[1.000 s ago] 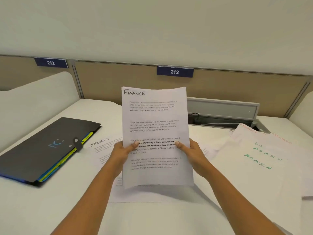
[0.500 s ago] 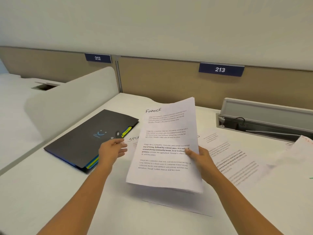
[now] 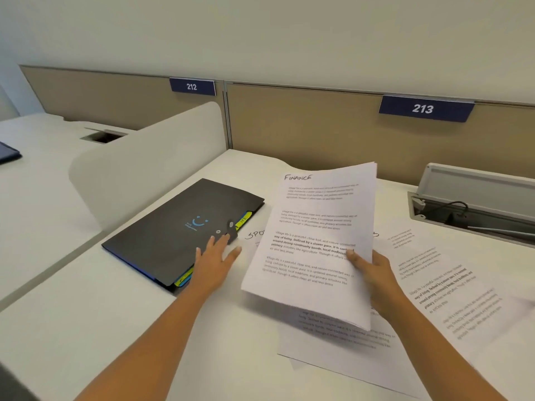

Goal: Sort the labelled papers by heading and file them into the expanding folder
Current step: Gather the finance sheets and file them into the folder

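Right hand has its grip closed on the Finance sheets, thumb on top at one edge. The stack is up off the desk, its free side sagging. Left hand, grip open and fingers straight, lies on the closed black folder by the clasp. The risks: that one-edge pinch could let pages fan or slip, and working the clasp one-handed may skid the folder. A dropped page could mix with the Sports sheet beneath.
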Demonstrator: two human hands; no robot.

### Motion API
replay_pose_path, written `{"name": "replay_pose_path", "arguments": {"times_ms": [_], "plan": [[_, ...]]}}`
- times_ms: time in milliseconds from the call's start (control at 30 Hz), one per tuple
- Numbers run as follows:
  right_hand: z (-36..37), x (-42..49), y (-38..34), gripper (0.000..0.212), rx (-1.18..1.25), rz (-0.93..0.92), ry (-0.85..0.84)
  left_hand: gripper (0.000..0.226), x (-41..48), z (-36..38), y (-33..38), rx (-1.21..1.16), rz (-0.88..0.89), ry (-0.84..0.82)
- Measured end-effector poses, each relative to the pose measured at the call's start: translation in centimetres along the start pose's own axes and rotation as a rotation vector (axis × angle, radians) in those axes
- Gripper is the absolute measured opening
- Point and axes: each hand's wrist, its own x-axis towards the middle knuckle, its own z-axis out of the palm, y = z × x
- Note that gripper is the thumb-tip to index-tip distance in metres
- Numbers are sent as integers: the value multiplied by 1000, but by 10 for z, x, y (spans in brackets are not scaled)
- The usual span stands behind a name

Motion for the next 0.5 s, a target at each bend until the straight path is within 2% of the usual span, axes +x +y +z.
{"name": "replay_pose_path", "arguments": {"times_ms": [100, 200, 367, 500], "plan": [[2, 5, -5, 10, 97, -19, 47, 66, 0, 9, 0, 103, 74, -29], [8, 8, -11, 14, 173, -34, 78, 71, -2, 12, -6, 107, 139, -37], [31, 20, -16, 35, 309, 18, 176, 46, -1, 10, -6, 122, 148, -66], [71, 31, -18, 32, 348, 73, 191, 42, 1, 6, -4, 241, 162, -124]]}}
